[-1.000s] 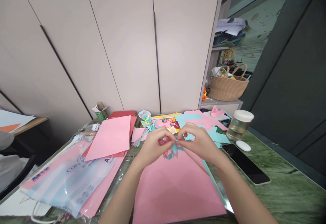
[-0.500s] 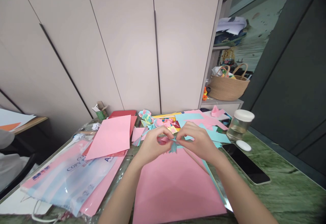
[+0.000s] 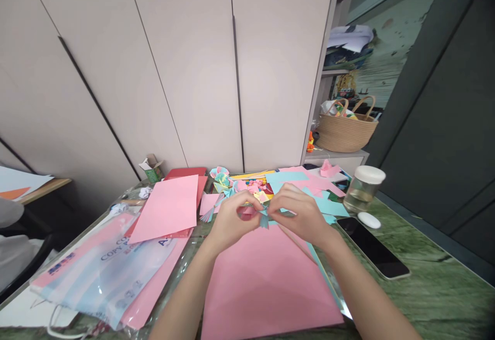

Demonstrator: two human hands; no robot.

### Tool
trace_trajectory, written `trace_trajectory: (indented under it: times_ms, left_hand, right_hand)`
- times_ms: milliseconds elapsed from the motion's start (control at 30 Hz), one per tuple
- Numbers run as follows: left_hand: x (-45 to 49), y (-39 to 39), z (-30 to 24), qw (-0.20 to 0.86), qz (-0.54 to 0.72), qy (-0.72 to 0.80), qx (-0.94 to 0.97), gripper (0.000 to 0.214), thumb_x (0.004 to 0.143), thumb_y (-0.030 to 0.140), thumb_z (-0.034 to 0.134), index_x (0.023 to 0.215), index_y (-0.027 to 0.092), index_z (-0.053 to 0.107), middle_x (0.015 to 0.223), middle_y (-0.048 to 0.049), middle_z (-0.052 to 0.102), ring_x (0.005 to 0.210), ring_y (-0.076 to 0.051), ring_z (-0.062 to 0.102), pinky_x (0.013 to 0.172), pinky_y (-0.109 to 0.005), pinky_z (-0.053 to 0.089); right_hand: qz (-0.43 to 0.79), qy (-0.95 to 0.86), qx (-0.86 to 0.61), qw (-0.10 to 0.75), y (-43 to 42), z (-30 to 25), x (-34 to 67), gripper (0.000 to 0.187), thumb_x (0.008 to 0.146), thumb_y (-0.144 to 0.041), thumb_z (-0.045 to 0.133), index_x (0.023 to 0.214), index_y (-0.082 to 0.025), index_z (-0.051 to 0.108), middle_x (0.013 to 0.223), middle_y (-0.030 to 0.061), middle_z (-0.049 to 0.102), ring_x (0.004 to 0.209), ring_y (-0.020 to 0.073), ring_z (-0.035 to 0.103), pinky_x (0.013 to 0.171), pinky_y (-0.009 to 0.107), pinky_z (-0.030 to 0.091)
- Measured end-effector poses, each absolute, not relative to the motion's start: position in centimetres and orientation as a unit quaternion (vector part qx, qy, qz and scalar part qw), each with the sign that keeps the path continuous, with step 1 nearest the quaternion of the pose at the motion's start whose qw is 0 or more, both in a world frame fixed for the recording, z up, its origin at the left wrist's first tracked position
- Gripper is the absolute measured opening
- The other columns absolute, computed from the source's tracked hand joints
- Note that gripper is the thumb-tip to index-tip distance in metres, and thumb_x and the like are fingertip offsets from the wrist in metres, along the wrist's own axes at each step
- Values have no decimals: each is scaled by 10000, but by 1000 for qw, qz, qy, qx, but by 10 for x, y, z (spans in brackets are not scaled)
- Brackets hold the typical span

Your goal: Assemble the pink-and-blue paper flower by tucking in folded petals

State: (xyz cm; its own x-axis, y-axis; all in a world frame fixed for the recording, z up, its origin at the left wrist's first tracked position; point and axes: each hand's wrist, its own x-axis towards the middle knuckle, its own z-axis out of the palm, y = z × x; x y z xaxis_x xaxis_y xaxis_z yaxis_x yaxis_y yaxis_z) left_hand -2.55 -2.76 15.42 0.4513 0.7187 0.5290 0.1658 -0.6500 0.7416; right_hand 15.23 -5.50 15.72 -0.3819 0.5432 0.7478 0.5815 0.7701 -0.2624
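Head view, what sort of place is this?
Probably a papercraft workspace, judging by the light-blue paper pinched in the hands, the pink sheet below and the plastic bag marked COPY.

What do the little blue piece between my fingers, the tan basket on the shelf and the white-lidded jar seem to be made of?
Blue piece: matt paper, most likely, from its thin, pointed flaps.
Tan basket: probably coiled rope or cord, dull-finished, judging by the ridged rows.
Jar: smooth, see-through plastic or glass; its clear wall doesn't settle which.
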Motion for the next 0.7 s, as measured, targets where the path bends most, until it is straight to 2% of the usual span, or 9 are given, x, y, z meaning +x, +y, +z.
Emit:
trace_trajectory:
  times_ms: [300,500,700]
  left_hand:
    - [-25,-28,153,302,463,271,788,181,638,27,510,731,175,557,749,-13,556,721,-126,542,580,-213,439]
    - [-25,-27,151,290,484,270,780,171,649,24,524,730,170,559,746,-11,558,718,-127,553,623,-235,454]
    - [-25,-26,147,309,504,258,764,175,658,30,538,750,177,560,750,-5,553,656,-113,554,527,-211,452]
  right_hand:
    - [-67,-829,-319,455,-52,151,155,126,791,-148,529,727,-233,598,705,-1,635,709,143,481,688,311,392]
    - [-114,-824,-302,465,-48,146,157,128,784,-146,537,735,-234,616,718,3,650,699,140,477,677,314,397]
    - [-174,-814,-261,489,-49,145,156,133,742,-97,583,738,-228,606,708,-12,647,677,125,471,647,296,383]
